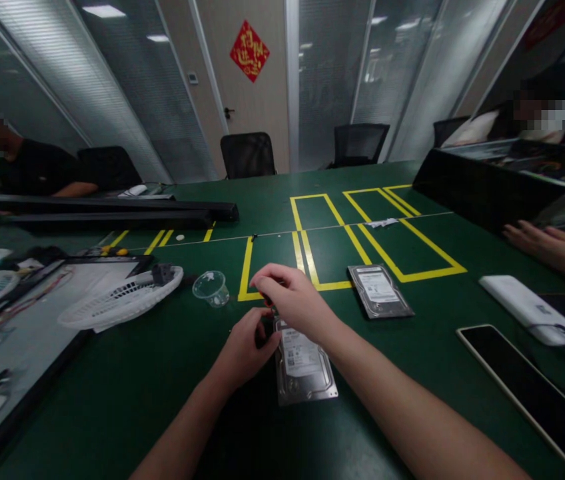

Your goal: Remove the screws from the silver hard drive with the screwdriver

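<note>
A silver hard drive point(303, 363) with a white label lies flat on the green table in front of me. My right hand point(290, 293) is closed over its far end, around a mostly hidden red-and-black tool point(266, 300) that looks like a screwdriver. My left hand point(247, 340) is curled at the drive's far left corner, its thumb against the left edge and its fingers close to the tool's lower end. What lies between those fingertips is hidden. A second hard drive point(379, 291) rests to the right, and a clear plastic cup point(211, 289) stands left of my hands.
White racket-shaped frames point(122, 300) and a flat panel point(62, 320) lie at left, with long black bars point(112, 212) behind. Right are a phone point(527, 387), a white power bank point(532, 310), another person's hand point(552, 250) and a black case point(492, 177). Yellow tape point(432, 272) marks the table.
</note>
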`<state>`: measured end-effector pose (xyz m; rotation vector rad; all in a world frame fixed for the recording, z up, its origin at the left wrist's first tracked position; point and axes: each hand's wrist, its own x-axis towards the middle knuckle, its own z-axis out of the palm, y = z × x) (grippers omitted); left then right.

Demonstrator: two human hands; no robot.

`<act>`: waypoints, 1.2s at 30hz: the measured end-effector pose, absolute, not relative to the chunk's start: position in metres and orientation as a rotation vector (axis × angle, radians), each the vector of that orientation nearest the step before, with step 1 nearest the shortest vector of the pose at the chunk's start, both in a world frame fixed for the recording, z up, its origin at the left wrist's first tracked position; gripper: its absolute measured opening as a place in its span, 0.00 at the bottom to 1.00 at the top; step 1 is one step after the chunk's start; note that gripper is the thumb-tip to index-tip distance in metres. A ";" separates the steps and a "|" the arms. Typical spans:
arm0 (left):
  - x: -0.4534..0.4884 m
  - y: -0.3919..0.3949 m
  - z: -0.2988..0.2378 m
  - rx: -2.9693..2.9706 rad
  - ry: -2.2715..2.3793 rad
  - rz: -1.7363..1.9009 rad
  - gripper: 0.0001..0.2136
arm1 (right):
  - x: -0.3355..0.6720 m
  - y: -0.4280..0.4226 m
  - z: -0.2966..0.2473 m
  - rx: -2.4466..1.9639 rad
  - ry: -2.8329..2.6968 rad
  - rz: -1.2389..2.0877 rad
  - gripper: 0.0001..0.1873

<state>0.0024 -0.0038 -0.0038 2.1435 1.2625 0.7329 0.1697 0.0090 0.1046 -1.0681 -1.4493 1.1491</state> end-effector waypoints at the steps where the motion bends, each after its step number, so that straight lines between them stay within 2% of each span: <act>1: 0.002 -0.004 -0.004 2.143 1.264 0.734 0.11 | 0.170 0.009 0.105 -1.070 -1.452 1.154 0.10; 6: 0.003 -0.004 -0.005 2.127 1.264 0.739 0.11 | 0.167 0.006 0.106 -1.017 -1.353 1.253 0.06; 9: 0.003 -0.005 -0.004 2.111 1.254 0.747 0.12 | 0.165 0.005 0.105 -1.042 -1.295 1.337 0.08; 17: 0.003 -0.005 -0.002 2.123 1.261 0.725 0.12 | 0.168 0.010 0.102 -1.091 -1.456 1.148 0.13; 22: 0.002 -0.003 -0.007 2.123 1.258 0.725 0.12 | 0.166 0.008 0.098 -1.085 -1.394 1.197 0.07; 32: 0.003 -0.004 -0.006 2.111 1.254 0.758 0.10 | 0.168 0.006 0.102 -1.077 -1.557 1.021 0.10; 36: 0.004 -0.004 -0.005 2.097 1.256 0.739 0.09 | 0.167 0.005 0.102 -1.077 -1.466 1.089 0.06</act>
